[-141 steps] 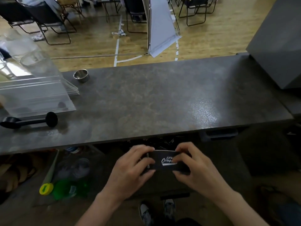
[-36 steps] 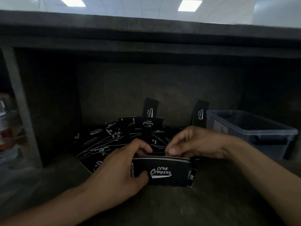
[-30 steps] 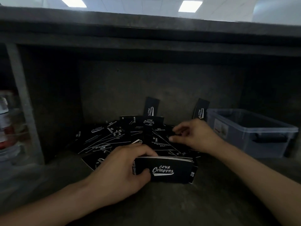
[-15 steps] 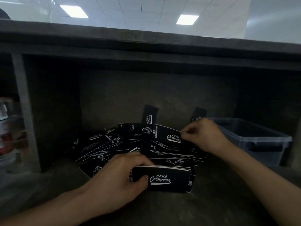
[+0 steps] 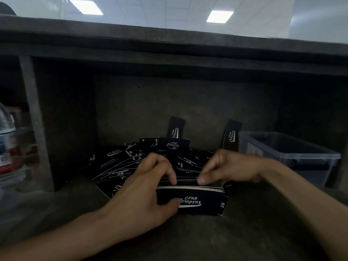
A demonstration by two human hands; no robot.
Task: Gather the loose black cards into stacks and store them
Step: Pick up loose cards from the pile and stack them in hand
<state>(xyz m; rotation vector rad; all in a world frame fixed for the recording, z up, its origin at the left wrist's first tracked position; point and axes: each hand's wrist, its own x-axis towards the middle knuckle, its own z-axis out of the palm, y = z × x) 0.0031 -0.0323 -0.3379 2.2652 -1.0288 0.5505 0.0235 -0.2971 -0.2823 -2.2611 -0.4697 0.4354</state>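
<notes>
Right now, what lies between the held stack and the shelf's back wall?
In the head view, a heap of loose black cards lies behind the stack; two upright cards lean on the back wall.

Commercial venue, prob. a service counter (image 5: 169, 40): storage shelf (image 5: 244, 234) below w/ branded cards (image 5: 116, 162), plastic bin (image 5: 293, 159), ceiling panel lights (image 5: 219, 16)

You've got bare shelf floor (image 5: 244, 232) across the lower frame to reach in, but the plastic bin (image 5: 290, 157) blocks right of center and loose cards (image 5: 120, 162) clutter mid-frame.
</notes>
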